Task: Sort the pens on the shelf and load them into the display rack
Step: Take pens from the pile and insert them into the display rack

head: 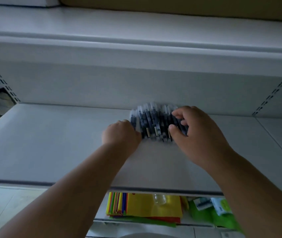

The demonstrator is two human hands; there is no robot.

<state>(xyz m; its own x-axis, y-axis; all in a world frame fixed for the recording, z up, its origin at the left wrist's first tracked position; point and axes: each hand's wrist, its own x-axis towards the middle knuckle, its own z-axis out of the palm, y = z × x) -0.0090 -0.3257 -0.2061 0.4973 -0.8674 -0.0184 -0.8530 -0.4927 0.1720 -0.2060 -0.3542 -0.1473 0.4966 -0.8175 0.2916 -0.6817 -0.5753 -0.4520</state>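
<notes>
Below you, a lower shelf holds a stack of bright colored folders [145, 207], green packets [210, 213] beside them, and a small clear bottle [160, 198] on top.

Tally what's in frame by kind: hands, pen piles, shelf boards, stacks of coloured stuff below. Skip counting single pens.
Hands: 2, left hand and right hand
Pile of pens: 1, too blurred to count singly
Shelf boards: 1 with pens
Coloured paper stack: 1
Green packs: 1 group
Total: 6

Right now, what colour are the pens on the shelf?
Dark blue-black with clear caps, though blurred; the pens show in the head view.
</notes>
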